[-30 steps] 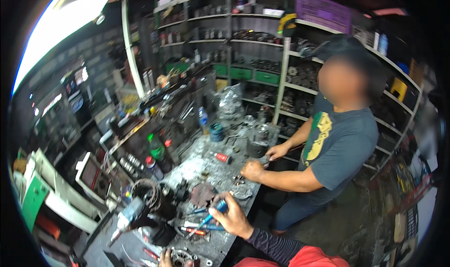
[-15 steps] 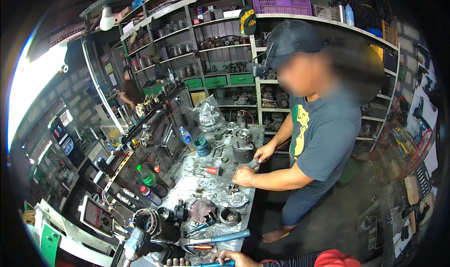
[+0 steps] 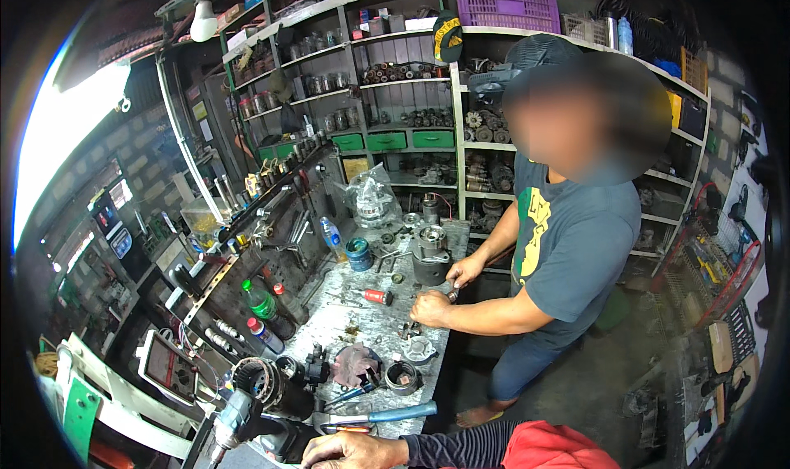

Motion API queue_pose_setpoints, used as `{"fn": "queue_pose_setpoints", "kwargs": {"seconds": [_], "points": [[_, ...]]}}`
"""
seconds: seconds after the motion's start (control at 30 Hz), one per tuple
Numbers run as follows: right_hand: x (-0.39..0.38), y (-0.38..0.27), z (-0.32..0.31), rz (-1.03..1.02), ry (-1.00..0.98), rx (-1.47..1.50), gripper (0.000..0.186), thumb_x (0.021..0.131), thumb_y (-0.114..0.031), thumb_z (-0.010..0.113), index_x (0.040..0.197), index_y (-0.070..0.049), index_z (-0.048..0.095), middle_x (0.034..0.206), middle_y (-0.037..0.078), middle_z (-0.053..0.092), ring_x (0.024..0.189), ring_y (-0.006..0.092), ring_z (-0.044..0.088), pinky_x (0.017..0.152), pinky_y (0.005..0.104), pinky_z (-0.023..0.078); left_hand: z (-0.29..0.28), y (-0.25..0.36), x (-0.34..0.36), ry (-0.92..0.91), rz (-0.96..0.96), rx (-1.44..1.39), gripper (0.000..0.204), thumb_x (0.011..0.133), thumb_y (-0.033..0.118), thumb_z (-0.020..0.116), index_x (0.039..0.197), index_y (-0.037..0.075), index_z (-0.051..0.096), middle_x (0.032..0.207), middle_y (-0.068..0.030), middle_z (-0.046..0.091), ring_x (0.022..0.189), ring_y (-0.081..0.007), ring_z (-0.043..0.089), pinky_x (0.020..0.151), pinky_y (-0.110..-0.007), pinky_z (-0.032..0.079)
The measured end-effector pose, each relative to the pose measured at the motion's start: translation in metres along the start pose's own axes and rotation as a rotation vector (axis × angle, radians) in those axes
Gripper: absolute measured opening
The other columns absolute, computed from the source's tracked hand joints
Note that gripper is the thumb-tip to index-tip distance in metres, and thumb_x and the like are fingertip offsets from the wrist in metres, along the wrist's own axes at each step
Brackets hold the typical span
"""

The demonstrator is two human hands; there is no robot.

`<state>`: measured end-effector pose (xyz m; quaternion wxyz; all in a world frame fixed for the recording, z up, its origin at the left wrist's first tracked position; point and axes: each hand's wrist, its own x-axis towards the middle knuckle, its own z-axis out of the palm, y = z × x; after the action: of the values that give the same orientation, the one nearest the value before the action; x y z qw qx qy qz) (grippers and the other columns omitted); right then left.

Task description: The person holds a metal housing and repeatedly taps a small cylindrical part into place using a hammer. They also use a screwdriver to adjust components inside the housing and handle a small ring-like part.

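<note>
My right hand (image 3: 350,450) is at the lower edge, fingers curled over something I cannot make out, just beside the black base of a blue-and-black power tool (image 3: 239,420). Above it a blue-handled hammer (image 3: 388,411) lies on the grimy metal bench (image 3: 333,317), with a metal housing with a coil (image 3: 262,383), a pinkish-brown rag (image 3: 355,362) and a round metal ring (image 3: 403,376). My left hand is out of view.
A co-worker (image 3: 576,247) at the bench's right grips a small part near a dark metal cylinder (image 3: 430,263). Bottles (image 3: 262,304) and a socket rack (image 3: 292,177) line the left side. Shelves of parts (image 3: 395,103) stand behind; a red-framed rack (image 3: 724,271) is at right.
My right hand, earlier raised with a blue tool, has dropped and moved left along the lower edge; that tool no longer shows in it. My left hand's fingertips have left view.
</note>
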<state>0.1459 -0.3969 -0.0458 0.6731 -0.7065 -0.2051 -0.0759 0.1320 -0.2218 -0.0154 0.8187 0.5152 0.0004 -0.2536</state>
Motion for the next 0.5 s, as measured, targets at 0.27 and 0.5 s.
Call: {"fn": "queue_pose_setpoints", "kwargs": {"seconds": [0.27,0.5], "points": [[0.005,0.035,0.015,-0.040,0.156,0.204,0.021,0.097,-0.019,0.072,0.096,0.002,0.070,0.096,0.006,0.065,0.095,0.0168,0.062,0.088,0.0339,0.049,0.000,-0.012,-0.007,0.054,0.078,0.207,0.037,0.110,0.041,0.055,0.093,0.008,0.060,0.073,-0.0001,0.055,0.062,-0.0097,0.049,0.054,-0.024,0.039],[-0.013,0.032,0.019,-0.113,0.287,-0.041,0.024,0.101,-0.021,0.066,0.100,0.003,0.066,0.094,0.010,0.066,0.091,0.0207,0.065,0.083,0.0348,0.051,0.008,-0.029,0.002,0.105,0.031,0.200,0.029,0.109,0.036,0.059,0.095,0.010,0.059,0.075,0.0033,0.051,0.062,-0.0071,0.047,0.055,-0.024,0.039]]}}
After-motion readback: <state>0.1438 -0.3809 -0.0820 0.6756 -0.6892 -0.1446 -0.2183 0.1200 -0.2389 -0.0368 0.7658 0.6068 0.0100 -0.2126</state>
